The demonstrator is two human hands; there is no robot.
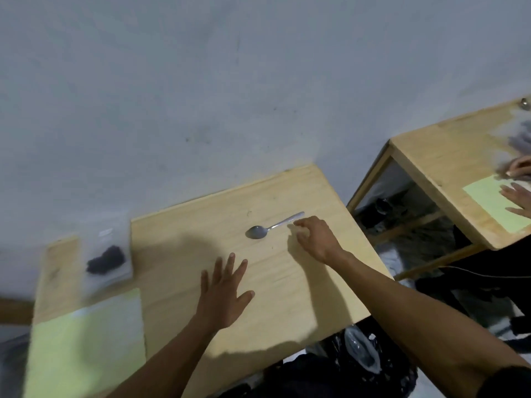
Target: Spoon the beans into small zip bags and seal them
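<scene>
The metal spoon (271,227) was found lying on the wooden counter (201,225), ungripped, with the right hand (314,239) loosely curled beside its handle and the left hand (225,294) spread flat; a mid-handle pinch was judged advisable.

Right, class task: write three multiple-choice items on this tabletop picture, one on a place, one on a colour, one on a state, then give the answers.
1. Where is the spoon?
A. on the wooden table
B. in the left hand
C. on the floor

2. What colour is the sheet at the near left?
A. red
B. pale green
C. black

3. How is the left hand?
A. clenched
B. gripping a bag
C. fingers spread, holding nothing

Answers: 1 A, the spoon lies flat on the wood by the right hand; 2 B, pale green shows; 3 C, straight fingers apart.
</scene>
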